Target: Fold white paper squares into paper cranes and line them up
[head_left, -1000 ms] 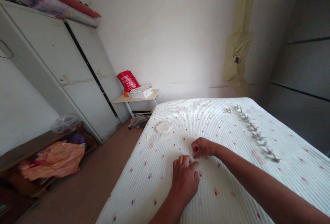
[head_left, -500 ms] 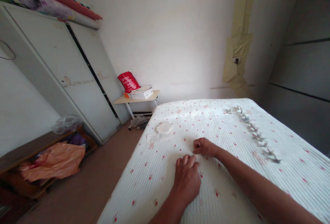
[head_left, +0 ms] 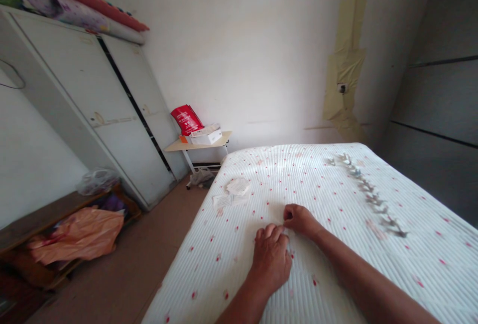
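My left hand rests on the white bedspread with its fingers curled down and pressed to the cloth. Just beyond it my right hand is closed, thumb and forefinger pinched near the left fingertips. Whatever lies between or under the fingers is hidden or too small to make out. Ahead and to the left lie a pile of thin printed paper pieces and some flat paper sheets. On the right side of the bed runs a row of several small folded paper figures, which look like birds.
Past the bed's far left corner stands a small table with a red bag and a white box. A grey cabinet and a low wooden shelf with an orange plastic bag are on the left.
My right hand has shifted slightly right and nearer to me, its fingers turned a little more downward. The left hand has stayed in nearly the same place.
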Motion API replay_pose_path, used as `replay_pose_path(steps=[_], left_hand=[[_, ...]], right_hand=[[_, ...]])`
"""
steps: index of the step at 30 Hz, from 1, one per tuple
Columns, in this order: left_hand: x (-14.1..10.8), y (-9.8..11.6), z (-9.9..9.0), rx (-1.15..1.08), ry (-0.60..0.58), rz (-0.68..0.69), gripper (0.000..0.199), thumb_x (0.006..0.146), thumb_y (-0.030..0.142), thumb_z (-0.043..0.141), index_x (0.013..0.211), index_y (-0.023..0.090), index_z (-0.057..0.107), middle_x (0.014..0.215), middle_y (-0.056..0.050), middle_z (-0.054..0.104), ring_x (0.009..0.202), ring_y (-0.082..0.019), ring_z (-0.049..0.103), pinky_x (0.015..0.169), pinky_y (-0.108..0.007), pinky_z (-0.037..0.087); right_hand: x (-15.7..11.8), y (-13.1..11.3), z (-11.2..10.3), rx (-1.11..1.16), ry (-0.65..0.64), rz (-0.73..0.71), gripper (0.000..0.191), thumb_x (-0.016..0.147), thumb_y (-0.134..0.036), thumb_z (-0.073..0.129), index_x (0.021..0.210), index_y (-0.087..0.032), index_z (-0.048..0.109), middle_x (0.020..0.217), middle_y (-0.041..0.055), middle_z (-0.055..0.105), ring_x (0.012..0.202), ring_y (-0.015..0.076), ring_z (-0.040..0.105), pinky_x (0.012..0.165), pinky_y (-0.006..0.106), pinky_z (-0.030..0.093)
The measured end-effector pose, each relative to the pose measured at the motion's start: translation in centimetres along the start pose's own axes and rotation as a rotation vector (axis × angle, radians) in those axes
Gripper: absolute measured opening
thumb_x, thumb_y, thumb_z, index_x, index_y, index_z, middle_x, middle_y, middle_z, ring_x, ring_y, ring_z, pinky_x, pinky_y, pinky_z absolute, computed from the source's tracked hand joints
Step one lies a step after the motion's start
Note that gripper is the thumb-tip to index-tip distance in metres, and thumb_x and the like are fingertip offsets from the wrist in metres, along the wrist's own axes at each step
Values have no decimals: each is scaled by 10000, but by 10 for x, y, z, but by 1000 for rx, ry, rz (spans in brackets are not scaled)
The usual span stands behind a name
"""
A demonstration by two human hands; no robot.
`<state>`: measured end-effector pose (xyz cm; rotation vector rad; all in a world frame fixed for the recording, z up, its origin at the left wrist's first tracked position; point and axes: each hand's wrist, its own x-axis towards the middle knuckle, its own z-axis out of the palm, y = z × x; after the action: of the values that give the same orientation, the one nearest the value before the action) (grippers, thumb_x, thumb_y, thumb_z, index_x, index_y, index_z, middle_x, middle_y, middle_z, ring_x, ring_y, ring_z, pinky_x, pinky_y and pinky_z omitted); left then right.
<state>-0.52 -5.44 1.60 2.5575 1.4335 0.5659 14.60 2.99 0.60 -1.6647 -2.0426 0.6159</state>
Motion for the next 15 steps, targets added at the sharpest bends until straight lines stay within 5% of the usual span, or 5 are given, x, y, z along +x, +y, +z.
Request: replay_pose_path(steps=[15], left_hand=[[0,1,-4,-9,-7,5,250,746,140,434,943,206,573,1231,-18,520,1131,-219,380,953,-392,303]], right_hand=[[2,7,-3,15,11,50,174,588,-31,508,635,-157,620,644,7,619,609,112,532,569,192,361]])
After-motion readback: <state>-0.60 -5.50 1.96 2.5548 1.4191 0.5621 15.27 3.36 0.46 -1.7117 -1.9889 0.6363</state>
